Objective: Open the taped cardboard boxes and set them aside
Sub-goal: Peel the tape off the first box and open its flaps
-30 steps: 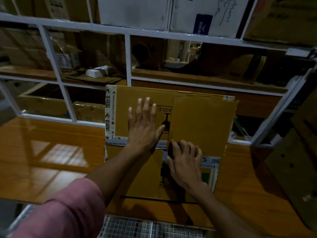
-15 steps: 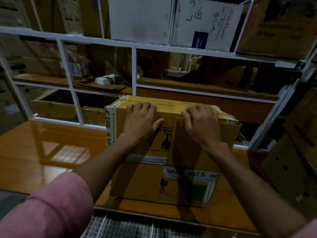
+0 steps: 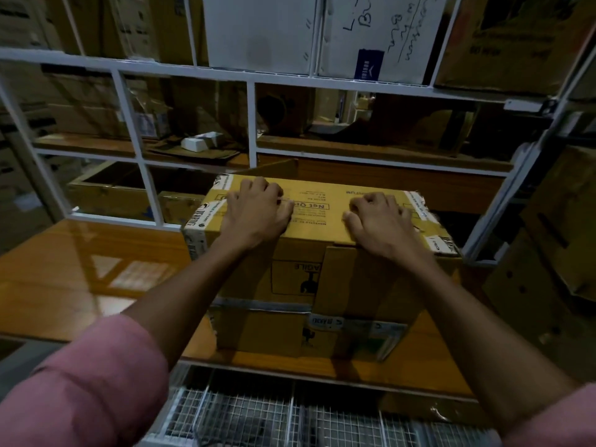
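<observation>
Two pink sleeves [image 3: 87, 382] enter at the near edge, forearms reaching forward over a wire mesh rack [image 3: 258, 417] below the counter [image 3: 80, 279]. Beneath both hands stands the taped cardboard box [image 3: 290, 275], on the wooden counter, printed tape running round its near face and corners. Left hand [image 3: 258, 211] lies on the box top toward its left side, fingers curled with the tips pressed to the cardboard; whether they pinch anything I cannot tell. Right hand [image 3: 380, 221] lies on the top toward the right, near the front edge, fingers likewise curled against the surface, grasp unclear. Beyond the hands, white shelf frame [image 3: 251, 121]; small white box [image 3: 201, 142] on a shelf past the left hand. Farther up, white cartons with handwriting [image 3: 380, 37].
</observation>
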A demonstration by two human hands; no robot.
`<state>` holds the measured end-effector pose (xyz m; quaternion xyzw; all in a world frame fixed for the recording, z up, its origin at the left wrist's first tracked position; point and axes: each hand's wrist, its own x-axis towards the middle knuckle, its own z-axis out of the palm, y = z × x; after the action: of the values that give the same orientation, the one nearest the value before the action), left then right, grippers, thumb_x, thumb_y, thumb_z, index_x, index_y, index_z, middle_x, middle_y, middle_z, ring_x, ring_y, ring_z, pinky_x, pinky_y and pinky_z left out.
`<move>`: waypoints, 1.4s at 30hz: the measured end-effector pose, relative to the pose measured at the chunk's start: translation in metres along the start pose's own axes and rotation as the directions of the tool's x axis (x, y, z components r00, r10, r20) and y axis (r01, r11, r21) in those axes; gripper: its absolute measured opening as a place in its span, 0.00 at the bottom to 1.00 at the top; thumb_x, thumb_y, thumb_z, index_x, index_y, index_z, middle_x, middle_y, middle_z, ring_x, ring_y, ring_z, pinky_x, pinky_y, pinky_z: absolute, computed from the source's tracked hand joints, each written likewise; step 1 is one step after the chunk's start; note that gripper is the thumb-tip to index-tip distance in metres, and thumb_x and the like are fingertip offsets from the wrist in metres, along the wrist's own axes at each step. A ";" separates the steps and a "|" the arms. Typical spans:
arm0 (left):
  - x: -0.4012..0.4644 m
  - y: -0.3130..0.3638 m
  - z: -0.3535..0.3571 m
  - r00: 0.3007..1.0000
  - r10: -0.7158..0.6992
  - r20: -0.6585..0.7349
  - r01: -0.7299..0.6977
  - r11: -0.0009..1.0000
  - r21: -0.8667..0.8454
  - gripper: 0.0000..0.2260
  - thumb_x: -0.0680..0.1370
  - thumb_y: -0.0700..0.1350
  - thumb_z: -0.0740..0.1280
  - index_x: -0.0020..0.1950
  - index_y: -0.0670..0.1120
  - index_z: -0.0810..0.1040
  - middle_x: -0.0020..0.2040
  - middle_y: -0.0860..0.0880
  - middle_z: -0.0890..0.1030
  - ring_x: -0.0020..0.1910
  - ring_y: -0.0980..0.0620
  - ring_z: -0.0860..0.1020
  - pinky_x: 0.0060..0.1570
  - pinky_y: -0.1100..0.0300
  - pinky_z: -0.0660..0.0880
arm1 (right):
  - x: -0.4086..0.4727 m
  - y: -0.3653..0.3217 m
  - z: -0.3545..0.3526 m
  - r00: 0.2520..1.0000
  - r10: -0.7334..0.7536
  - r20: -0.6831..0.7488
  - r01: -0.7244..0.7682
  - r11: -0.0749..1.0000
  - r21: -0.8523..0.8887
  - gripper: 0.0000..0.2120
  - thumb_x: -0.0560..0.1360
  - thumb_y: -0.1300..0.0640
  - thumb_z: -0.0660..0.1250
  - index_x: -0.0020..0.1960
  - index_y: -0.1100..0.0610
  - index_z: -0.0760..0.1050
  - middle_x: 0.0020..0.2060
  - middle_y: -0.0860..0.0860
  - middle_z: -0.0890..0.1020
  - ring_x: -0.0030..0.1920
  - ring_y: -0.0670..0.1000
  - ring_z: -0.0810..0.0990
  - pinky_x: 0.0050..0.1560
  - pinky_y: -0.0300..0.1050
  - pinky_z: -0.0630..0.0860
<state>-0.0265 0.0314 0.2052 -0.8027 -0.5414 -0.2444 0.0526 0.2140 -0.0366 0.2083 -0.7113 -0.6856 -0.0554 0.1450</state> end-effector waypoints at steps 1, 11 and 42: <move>-0.012 0.001 -0.002 1.000 0.002 0.000 -0.002 1.000 0.020 0.23 0.83 0.62 0.55 0.69 0.50 0.74 0.70 0.46 0.73 0.69 0.45 0.68 0.66 0.44 0.64 | -0.010 -0.003 0.000 1.000 -0.007 -0.019 0.007 1.000 0.004 0.24 0.83 0.39 0.50 0.74 0.49 0.66 0.76 0.56 0.65 0.75 0.57 0.62 0.74 0.65 0.56; -0.121 -0.005 0.015 0.986 0.108 -0.128 -0.094 0.989 0.115 0.32 0.82 0.63 0.49 0.81 0.46 0.62 0.83 0.45 0.58 0.81 0.45 0.56 0.76 0.40 0.56 | -0.119 -0.031 0.039 0.974 -0.005 -0.227 -0.018 0.995 -0.099 0.29 0.81 0.37 0.48 0.78 0.50 0.59 0.81 0.55 0.54 0.81 0.57 0.50 0.77 0.67 0.50; -0.178 -0.037 0.187 0.861 0.020 0.509 -0.063 0.996 0.068 0.32 0.83 0.64 0.39 0.83 0.50 0.38 0.83 0.48 0.35 0.82 0.46 0.36 0.77 0.41 0.36 | -0.154 0.021 0.210 0.988 -0.074 0.133 0.083 0.994 -0.066 0.28 0.81 0.37 0.49 0.75 0.50 0.62 0.75 0.53 0.64 0.75 0.57 0.61 0.75 0.59 0.58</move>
<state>-0.0496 -0.0381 -0.0452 -0.8473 -0.5283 -0.0012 -0.0536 0.2014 -0.1251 -0.0374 -0.6905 -0.7186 -0.0393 0.0721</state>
